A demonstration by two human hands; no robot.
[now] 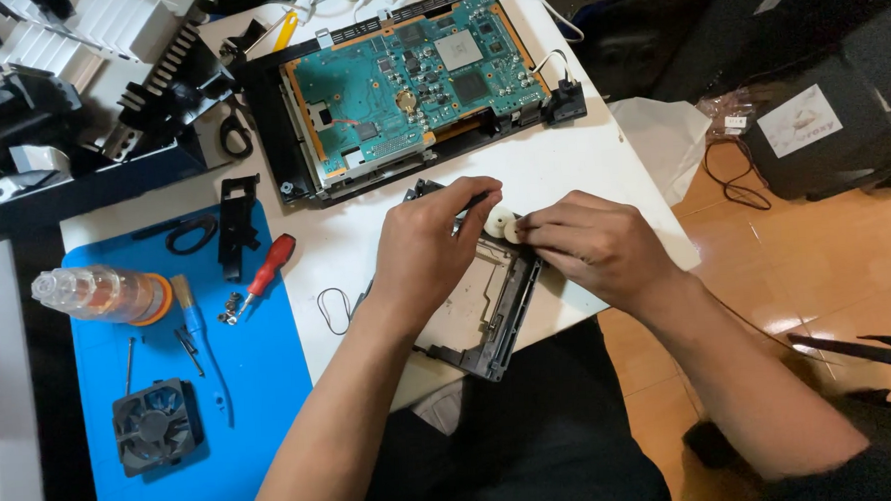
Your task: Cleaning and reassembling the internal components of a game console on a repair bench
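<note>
Black drive frame [488,314] with its metal plate lies on the white table [562,165], overhanging the near edge, just in front of the opened console chassis with its green circuit board [413,77]. Left hand [433,243] clasps the frame's upper edge. Right hand [590,244] pinches the small white gears [504,223] on its top corner with the fingertips.

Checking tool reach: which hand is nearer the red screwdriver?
Left. The left hand sits on the black frame, just right of the red screwdriver; the right hand lies farther right.
</note>
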